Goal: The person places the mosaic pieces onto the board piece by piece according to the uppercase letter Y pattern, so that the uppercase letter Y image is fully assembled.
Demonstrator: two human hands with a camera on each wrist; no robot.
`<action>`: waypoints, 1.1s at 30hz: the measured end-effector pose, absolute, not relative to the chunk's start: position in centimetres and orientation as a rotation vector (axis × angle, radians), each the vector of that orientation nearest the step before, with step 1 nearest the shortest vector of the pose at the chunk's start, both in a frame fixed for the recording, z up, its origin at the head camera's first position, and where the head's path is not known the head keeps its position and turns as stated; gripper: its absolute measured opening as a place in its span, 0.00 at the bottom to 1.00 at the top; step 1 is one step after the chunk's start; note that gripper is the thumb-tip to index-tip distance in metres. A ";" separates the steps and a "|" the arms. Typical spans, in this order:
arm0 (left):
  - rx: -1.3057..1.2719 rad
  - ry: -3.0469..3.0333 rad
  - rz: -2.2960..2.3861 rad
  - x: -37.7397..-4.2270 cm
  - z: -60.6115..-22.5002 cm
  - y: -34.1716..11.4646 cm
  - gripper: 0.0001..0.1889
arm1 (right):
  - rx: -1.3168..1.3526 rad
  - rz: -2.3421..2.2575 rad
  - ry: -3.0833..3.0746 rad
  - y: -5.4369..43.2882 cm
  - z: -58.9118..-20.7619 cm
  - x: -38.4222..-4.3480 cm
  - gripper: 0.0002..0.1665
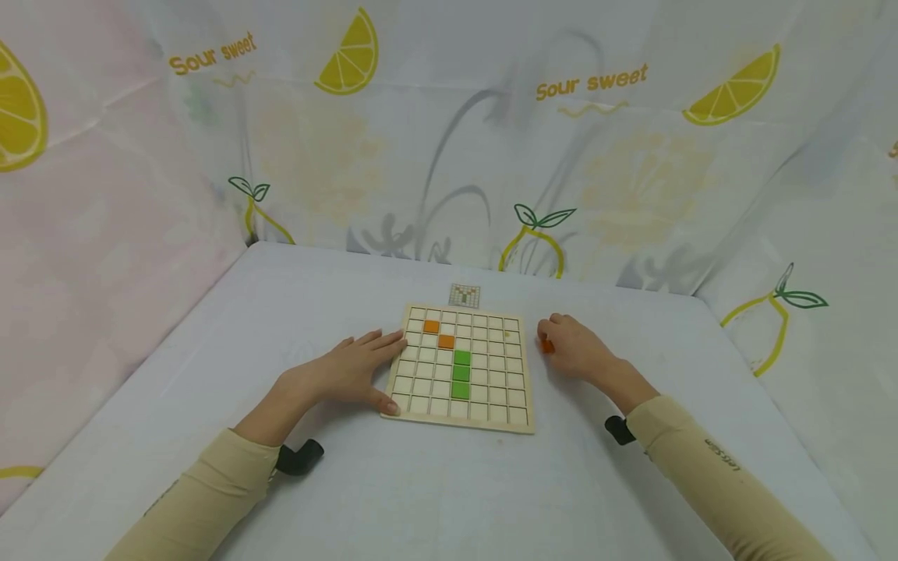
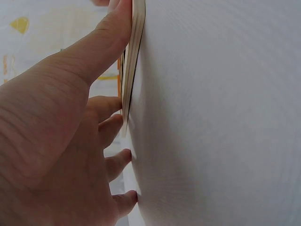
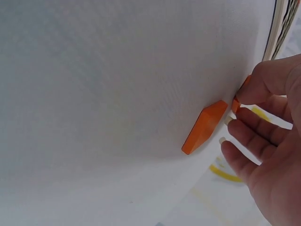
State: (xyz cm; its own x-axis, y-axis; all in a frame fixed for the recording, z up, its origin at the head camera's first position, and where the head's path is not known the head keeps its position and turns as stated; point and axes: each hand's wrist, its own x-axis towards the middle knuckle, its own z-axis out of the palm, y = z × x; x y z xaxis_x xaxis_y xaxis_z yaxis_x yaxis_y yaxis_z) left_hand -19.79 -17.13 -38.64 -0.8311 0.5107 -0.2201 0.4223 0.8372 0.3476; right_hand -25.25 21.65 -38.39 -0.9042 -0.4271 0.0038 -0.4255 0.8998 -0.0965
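Observation:
A wooden grid board [image 1: 489,425] lies on the table with white squares. On it sit two orange tiles [image 1: 446,341], set diagonally, and a column of three green tiles [image 1: 461,373]. My left hand [image 1: 351,370] rests along the board's left side, its fingers spread and the thumb on the near left corner; the left wrist view shows the thumb [image 2: 106,40] against the board's edge. To the right of the board, my right hand [image 1: 571,347] pinches an orange tile [image 3: 235,104] between thumb and finger, partly hidden. Beside those fingers another orange tile [image 3: 204,127] lies on the table.
A small pattern card [image 1: 464,295] lies just beyond the board's far edge. White cloth covers the table [image 1: 449,499]. Lemon-printed curtains [image 1: 435,132] stand at the back and both sides.

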 end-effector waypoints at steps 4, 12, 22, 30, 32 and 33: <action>0.706 2.715 0.410 -19.8 -38.7 -17.2 0.60 | -0.675 -0.141 3.053 21.5 -38.4 -25.0 0.10; 0.702 2.713 0.407 -20.0 -38.9 -17.0 0.61 | -0.682 -0.160 3.081 21.5 -38.7 -24.9 0.10; 0.710 2.715 0.407 -19.9 -38.8 -17.0 0.60 | -0.700 -0.188 3.110 21.4 -38.7 -25.3 0.10; 0.711 2.711 0.397 -20.1 -38.9 -17.1 0.61 | -0.685 -0.281 3.113 20.8 -38.1 -25.2 0.09; 0.709 2.703 0.395 -20.2 -39.0 -17.1 0.61 | -0.707 -0.299 3.120 20.6 -38.1 -25.2 0.09; 0.707 2.697 0.400 -20.2 -38.9 -17.1 0.61 | -0.717 -0.302 3.122 20.5 -38.2 -25.2 0.10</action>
